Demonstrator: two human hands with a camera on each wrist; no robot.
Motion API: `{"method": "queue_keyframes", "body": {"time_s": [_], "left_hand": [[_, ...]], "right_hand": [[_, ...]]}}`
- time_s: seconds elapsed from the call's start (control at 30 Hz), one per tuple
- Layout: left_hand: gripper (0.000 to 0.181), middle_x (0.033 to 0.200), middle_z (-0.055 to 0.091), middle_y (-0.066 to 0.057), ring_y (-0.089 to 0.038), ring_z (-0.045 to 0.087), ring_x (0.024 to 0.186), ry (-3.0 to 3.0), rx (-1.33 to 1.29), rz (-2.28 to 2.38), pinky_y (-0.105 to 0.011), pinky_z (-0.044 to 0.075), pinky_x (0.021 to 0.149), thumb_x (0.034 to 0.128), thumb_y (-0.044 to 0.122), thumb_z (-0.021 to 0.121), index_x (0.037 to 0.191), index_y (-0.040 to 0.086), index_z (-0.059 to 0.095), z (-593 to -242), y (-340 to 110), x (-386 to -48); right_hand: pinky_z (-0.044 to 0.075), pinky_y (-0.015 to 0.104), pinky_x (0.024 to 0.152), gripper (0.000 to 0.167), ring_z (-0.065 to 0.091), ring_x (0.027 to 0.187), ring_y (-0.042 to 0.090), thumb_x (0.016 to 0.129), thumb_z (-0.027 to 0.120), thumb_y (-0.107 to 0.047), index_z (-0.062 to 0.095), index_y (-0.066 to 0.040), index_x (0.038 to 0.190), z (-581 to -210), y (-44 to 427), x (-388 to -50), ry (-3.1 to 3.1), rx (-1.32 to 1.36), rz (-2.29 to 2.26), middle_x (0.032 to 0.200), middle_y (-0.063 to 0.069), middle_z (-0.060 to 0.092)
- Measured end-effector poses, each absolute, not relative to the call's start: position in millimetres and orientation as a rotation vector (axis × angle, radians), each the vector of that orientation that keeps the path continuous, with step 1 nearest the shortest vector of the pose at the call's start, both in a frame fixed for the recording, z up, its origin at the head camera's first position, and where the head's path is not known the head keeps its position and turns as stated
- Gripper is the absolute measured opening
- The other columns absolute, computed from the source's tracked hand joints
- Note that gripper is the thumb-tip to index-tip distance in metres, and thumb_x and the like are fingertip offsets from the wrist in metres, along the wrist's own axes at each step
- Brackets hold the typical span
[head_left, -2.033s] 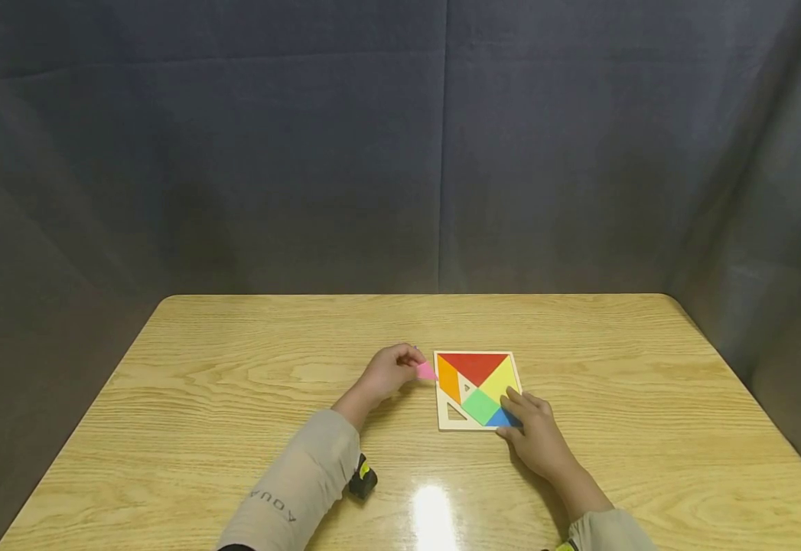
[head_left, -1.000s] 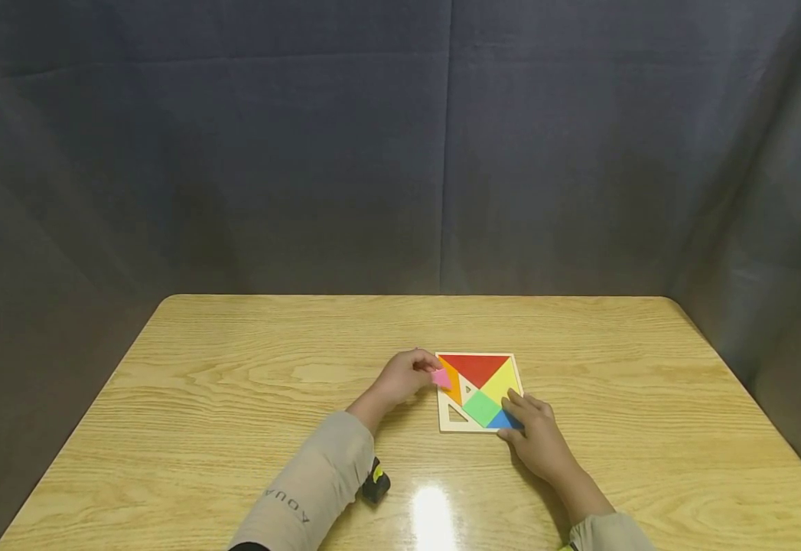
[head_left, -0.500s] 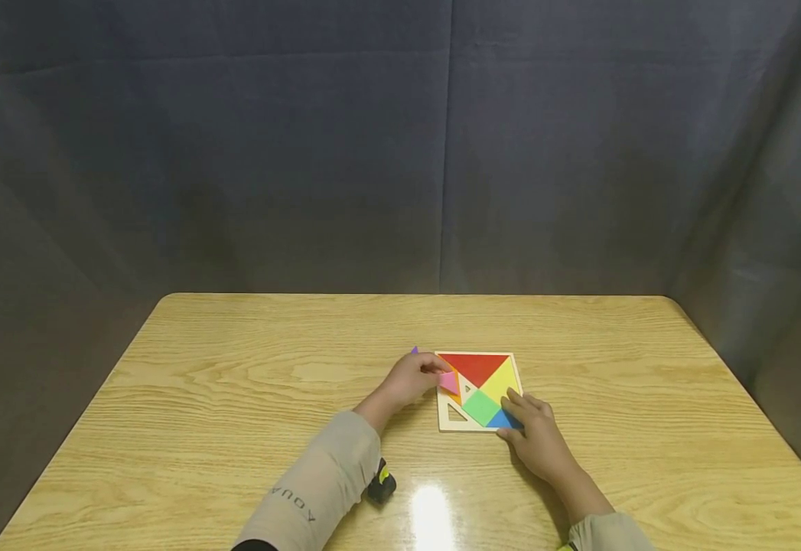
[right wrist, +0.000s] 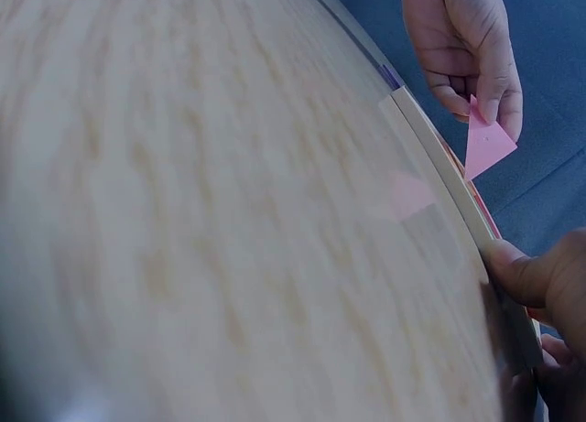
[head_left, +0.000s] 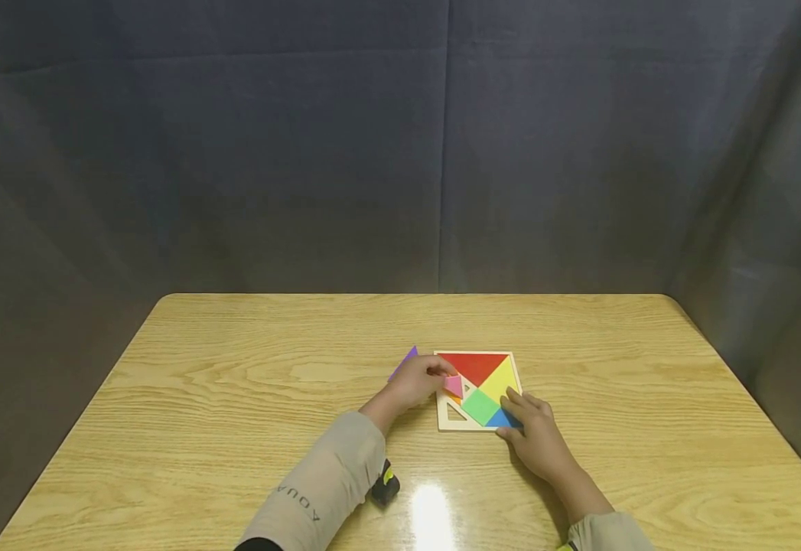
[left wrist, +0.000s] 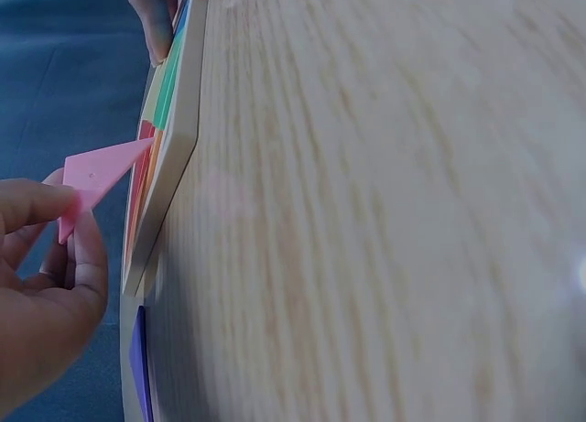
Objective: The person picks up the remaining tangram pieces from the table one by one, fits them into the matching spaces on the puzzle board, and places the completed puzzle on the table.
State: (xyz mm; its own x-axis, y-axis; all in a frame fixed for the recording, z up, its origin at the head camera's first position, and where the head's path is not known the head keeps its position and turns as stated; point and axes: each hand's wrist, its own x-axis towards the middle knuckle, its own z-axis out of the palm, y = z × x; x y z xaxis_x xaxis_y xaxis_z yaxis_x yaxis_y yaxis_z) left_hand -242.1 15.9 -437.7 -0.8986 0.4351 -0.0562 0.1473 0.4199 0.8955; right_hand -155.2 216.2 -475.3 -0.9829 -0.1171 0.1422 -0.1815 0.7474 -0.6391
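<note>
A pink triangle (head_left: 454,386) is pinched between the thumb and fingers of the left hand (head_left: 411,383), over the left part of a square wooden puzzle board (head_left: 443,422). In the left wrist view the pink triangle (left wrist: 96,173) stands tilted, one corner at the board's surface. Red (head_left: 472,366), yellow (head_left: 501,380), green (head_left: 480,407) and blue (head_left: 502,418) pieces lie in the board; an orange piece is partly hidden. Two bare spots with triangular holes show. The right hand (head_left: 536,435) holds the board's lower right corner, thumb at its edge (right wrist: 513,266), fingers over the blue and yellow pieces.
A purple piece (head_left: 403,362) lies on the wooden table (head_left: 235,413) behind the left hand, partly covered by it. A black wrist device (head_left: 385,487) shows beside the left sleeve. Dark curtains (head_left: 304,168) stand behind and at both sides of the table.
The left hand has carried the pink triangle rightward from beside the board to over its left part. More of the purple piece shows. The right hand stays on the board's corner.
</note>
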Motion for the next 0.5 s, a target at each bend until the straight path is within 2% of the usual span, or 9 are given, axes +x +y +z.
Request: {"method": "queue_keyframes", "body": {"time_s": [0.17,0.5], "left_hand": [[0.018,0.082,0.055,-0.005,-0.012,0.044,0.071,2.404,0.531,1.458,-0.021,0.038,0.059,0.0779,-0.005,0.052,0.087,0.004,0.064,-439.6,18.0,-243.3],[0.018,0.082,0.055,-0.004,-0.012,0.045,0.075,2.482,0.626,1.377,-0.023,0.039,0.066,0.0783,-0.004,0.052,0.088,0.005,0.064,-439.7,19.8,-243.7]], "right_hand": [[0.024,0.053,0.092,0.046,0.023,0.118,0.040,0.077,0.062,-0.008,0.047,0.009,0.117,-475.0,216.0,-155.2,-2.854,0.241,1.058,0.129,0.021,0.035],[0.025,0.053,0.092,0.046,0.023,0.118,0.040,0.077,0.062,-0.008,0.047,0.009,0.117,-476.4,216.5,-155.3,-2.852,0.239,1.052,0.130,0.020,0.035]]}}
